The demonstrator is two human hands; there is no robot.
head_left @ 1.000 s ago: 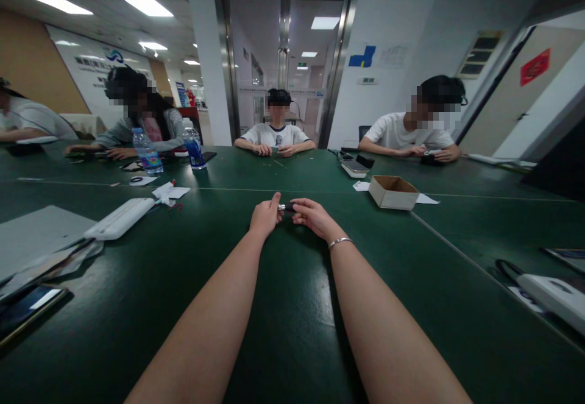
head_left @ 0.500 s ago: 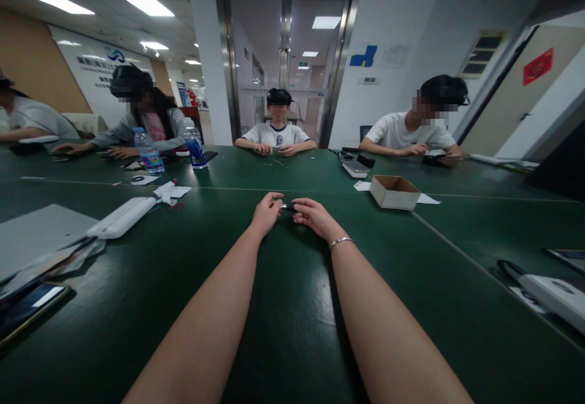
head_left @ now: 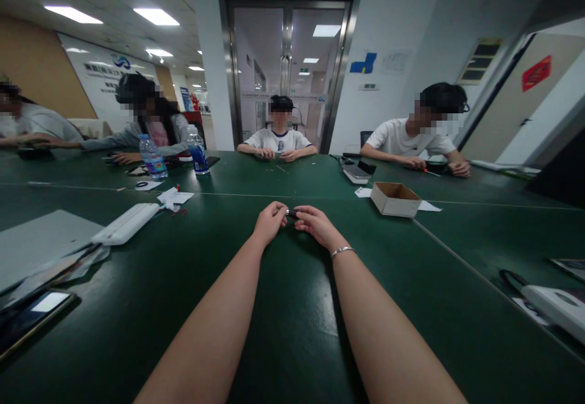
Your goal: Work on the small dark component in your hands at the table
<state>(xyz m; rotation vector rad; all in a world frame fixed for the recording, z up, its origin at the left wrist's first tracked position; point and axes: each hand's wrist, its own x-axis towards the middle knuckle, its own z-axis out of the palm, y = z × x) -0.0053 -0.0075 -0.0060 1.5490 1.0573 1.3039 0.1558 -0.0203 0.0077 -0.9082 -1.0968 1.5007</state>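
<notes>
Here, on the green table [head_left: 292,331], I see the cardboard box [head_left: 393,199] at two o'clock; at twelve, my left hand [head_left: 269,221] and right hand [head_left: 315,224] pinch a small dark part [head_left: 291,214] end to end, fitting seemingly unfinished.

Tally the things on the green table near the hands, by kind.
Water bottles: 2
Cardboard box: 1
White keyboard: 1
Small dark part, held between left hand and right hand: 1
Total: 5

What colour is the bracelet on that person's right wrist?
Silver, a thin band on the bracelet just behind the right hand; the head view shows it.
</notes>
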